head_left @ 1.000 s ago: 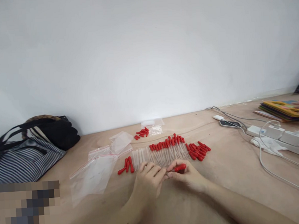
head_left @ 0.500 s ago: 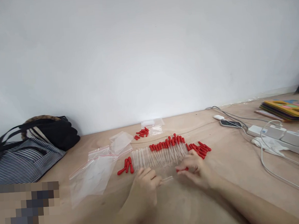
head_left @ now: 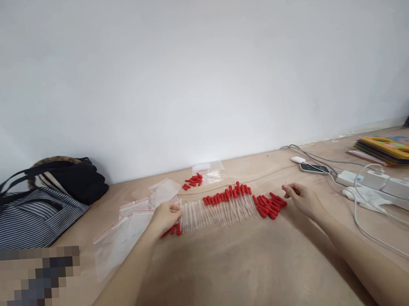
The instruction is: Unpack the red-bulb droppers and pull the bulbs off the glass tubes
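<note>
A row of clear dropper tubes (head_left: 215, 213) lies across the table (head_left: 232, 271), several of them with red rubber bulbs (head_left: 228, 195) at their far ends. My left hand (head_left: 166, 215) rests at the row's left end, fingers curled, beside a few loose red bulbs (head_left: 172, 229); what it holds is hidden. My right hand (head_left: 300, 199) hovers just right of a pile of loose red bulbs (head_left: 270, 204). Its fingers are loosely apart and nothing shows in them.
Clear zip bags (head_left: 126, 231) lie left of the row, with a striped bag (head_left: 31, 214) beyond. More red bulbs (head_left: 193, 181) sit near the wall. On the right are a phone (head_left: 314, 168), a power strip with cables (head_left: 383, 186) and stacked colourful boards (head_left: 391, 150).
My hands were together in front of the row, the left with a clear tube and the right with a red bulb. They have moved apart to the row's two ends.
</note>
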Motion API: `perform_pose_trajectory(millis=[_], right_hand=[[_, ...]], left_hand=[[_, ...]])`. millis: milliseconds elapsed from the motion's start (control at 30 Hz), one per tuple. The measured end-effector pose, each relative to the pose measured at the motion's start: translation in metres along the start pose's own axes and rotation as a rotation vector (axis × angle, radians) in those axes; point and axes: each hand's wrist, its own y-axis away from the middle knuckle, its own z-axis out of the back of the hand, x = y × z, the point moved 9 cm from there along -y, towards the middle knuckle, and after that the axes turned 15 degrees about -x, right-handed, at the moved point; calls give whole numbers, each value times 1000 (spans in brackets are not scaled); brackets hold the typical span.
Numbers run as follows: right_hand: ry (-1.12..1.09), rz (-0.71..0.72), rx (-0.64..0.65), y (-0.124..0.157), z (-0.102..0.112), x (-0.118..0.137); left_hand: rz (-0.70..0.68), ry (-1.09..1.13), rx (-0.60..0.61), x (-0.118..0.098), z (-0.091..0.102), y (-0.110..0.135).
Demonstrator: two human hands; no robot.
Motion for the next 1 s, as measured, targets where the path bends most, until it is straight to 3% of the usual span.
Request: perform_pose_trajectory(millis=[267,500,1000], right_hand=[[113,-36,10,-7,0,-18],[241,-6,-15,-5,2,-22],[172,20,49,1,-11,-19]], left_hand=[[-12,-248,-35,15,-9,-24],[-66,-358,-29,3,-9,-19],[-113,-356,-29,-11,-5,-13]])
